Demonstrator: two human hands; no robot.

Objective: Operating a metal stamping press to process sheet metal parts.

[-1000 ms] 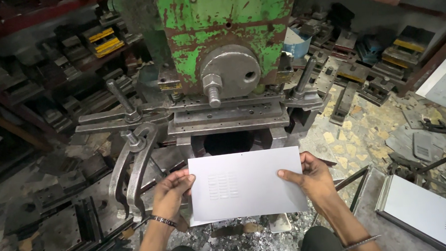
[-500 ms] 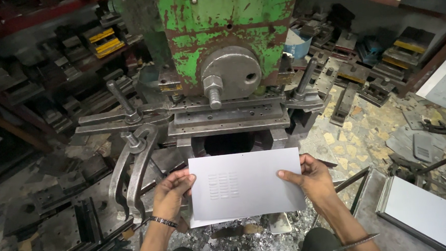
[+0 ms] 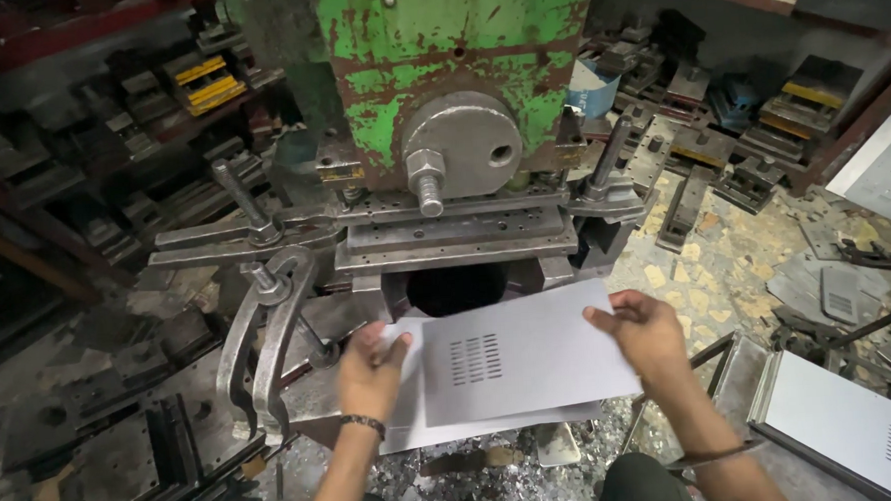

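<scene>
A flat grey metal sheet (image 3: pixel 526 362) with a block of punched slots is held level in front of a green, worn press machine (image 3: pixel 449 90). My left hand (image 3: pixel 371 369) grips the sheet's left edge, and my right hand (image 3: pixel 645 337) holds its right edge. A second pale sheet (image 3: pixel 493 429) lies just beneath it. The steel press bed (image 3: pixel 455 240) with its dark opening (image 3: pixel 457 288) is directly beyond the sheet.
Steel clamp levers (image 3: pixel 264 329) stand left of my hands. Shelves with dies and metal blocks (image 3: pixel 159 103) line the left and back right. A stack of slotted grey panels (image 3: pixel 854 433) sits at lower right. Metal scraps cover the floor (image 3: pixel 727 268).
The top sheet has tilted and shifted slightly right, showing more of the sheet beneath. Both hands keep their hold on its edges.
</scene>
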